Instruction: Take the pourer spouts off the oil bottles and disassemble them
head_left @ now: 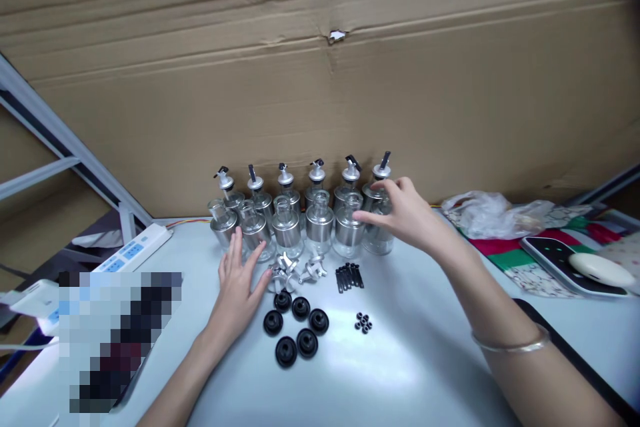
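Two rows of clear glass bottles with silvery bands stand on the table. Each back-row bottle (pixel 261 201) carries a silver pourer top (pixel 285 177) with a black flap, while the front-row bottles (pixel 287 230) have bare necks. My left hand (pixel 239 279) is open, fingers spread, in front of the leftmost front bottles beside a pile of silver pourer parts (pixel 286 272). My right hand (pixel 403 210) reaches over the rightmost front bottle (pixel 379 240), partly hiding it; thumb and forefinger are apart. Nearer lie black round stoppers (pixel 307 343), black flap strips (pixel 349 276) and small black rings (pixel 363 323).
Behind the bottles rises a cardboard wall (pixel 250 107). At left are a white power strip (pixel 135 248) and a pixelated dark object (pixel 125 340). On the right sit a clear plastic bag (pixel 495 213), a patterned cloth (pixel 525 273) and a black-topped device (pixel 550 257) bearing a white oval object (pixel 600 270).
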`<act>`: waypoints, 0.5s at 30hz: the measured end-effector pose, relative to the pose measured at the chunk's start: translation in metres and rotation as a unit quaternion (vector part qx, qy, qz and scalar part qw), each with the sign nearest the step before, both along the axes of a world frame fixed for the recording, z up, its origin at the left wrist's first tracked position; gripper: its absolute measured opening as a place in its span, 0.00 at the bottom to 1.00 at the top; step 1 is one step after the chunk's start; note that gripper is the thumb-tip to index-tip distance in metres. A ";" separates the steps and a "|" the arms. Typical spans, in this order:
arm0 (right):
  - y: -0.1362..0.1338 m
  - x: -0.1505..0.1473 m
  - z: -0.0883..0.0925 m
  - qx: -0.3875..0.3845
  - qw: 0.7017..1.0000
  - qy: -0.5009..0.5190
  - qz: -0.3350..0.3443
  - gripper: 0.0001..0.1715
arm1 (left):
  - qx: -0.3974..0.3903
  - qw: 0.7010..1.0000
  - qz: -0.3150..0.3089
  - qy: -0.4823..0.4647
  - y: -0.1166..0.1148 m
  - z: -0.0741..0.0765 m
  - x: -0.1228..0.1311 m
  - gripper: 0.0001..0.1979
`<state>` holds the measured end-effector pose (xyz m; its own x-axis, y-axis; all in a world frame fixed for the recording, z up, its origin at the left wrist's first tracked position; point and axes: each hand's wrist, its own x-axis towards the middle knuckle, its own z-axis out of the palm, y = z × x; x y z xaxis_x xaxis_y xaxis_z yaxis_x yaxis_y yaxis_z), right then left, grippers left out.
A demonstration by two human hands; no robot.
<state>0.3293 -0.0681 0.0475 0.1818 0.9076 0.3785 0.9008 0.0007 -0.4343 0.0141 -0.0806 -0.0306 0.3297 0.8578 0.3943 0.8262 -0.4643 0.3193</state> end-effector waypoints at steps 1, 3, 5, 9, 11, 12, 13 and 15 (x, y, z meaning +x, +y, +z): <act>0.001 0.004 0.002 0.002 0.999 0.034 0.005 0.37 | 0.005 1.000 0.002 0.000 -0.001 0.001 0.000 0.19; 0.002 0.013 0.006 0.028 0.995 0.093 0.006 0.38 | 0.013 1.000 0.002 0.001 -0.002 0.002 0.001 0.18; 0.005 0.020 0.008 0.060 0.989 0.136 0.018 0.38 | 0.015 1.000 -0.003 0.004 -0.003 0.002 0.002 0.18; 0.012 0.024 0.007 0.020 0.973 0.216 0.075 0.44 | 0.016 1.000 -0.008 0.012 -0.005 0.003 0.003 0.18; 0.015 0.024 0.004 -0.009 0.966 0.245 0.076 0.48 | 0.017 1.000 -0.008 0.016 -0.005 0.003 0.003 0.18; 0.016 0.024 0.001 -0.015 0.963 0.259 0.069 0.50 | 0.017 1.000 -0.009 0.017 -0.005 0.003 0.003 0.18; 0.018 0.025 -0.001 -0.015 0.960 0.274 0.059 0.51 | 0.016 1.000 -0.009 0.019 -0.004 0.003 0.003 0.18; 0.022 0.028 -0.006 0.005 0.952 0.303 0.053 0.52 | 0.010 1.000 -0.008 0.020 -0.004 0.003 0.002 0.18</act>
